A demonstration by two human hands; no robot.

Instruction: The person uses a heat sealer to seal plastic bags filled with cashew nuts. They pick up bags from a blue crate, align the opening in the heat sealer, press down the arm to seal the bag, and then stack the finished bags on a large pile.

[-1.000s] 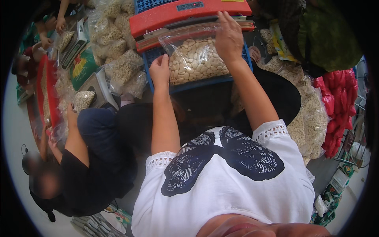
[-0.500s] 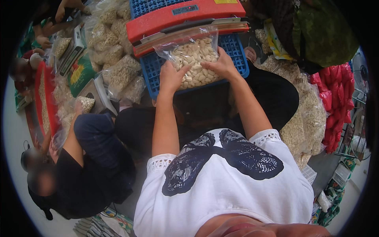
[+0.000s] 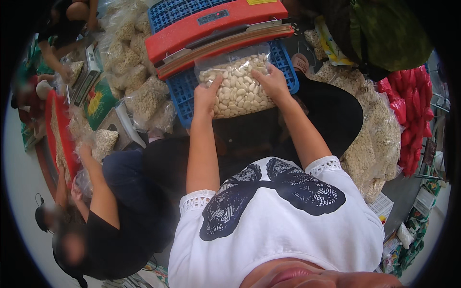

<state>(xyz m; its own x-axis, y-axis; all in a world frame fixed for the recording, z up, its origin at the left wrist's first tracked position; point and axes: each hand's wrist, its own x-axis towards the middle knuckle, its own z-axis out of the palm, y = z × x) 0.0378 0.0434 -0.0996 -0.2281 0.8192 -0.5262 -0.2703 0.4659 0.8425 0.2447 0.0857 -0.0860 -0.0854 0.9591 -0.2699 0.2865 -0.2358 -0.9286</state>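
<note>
A clear plastic bag of white pumpkin seeds (image 3: 242, 93) is between my two hands, tilted toward me. My left hand (image 3: 205, 100) grips its left side, thumb on the front. On the opposite side my right hand (image 3: 272, 85) holds it the same way, with the thumb pressed on the plastic. The fingers behind the bag are hidden. Just beyond the bag's flat top edge is a red bag sealer (image 3: 185, 42) with a long jaw along its front. It rests on a blue plastic crate (image 3: 179, 97), and the bag overlaps the crate's near edge.
Filled clear bags (image 3: 146, 98) are piled at the left, beside scales (image 3: 86, 74) and a red basin (image 3: 56, 129). A co-worker (image 3: 113, 230) sits at my left, handling a bag. More filled bags (image 3: 367, 127) and red packages (image 3: 407, 113) lie at the right.
The bag has come back toward me, and its top edge is now apart from the sealer's jaw. My hands have shifted upward along its sides. The co-worker's arm has moved to a small bag.
</note>
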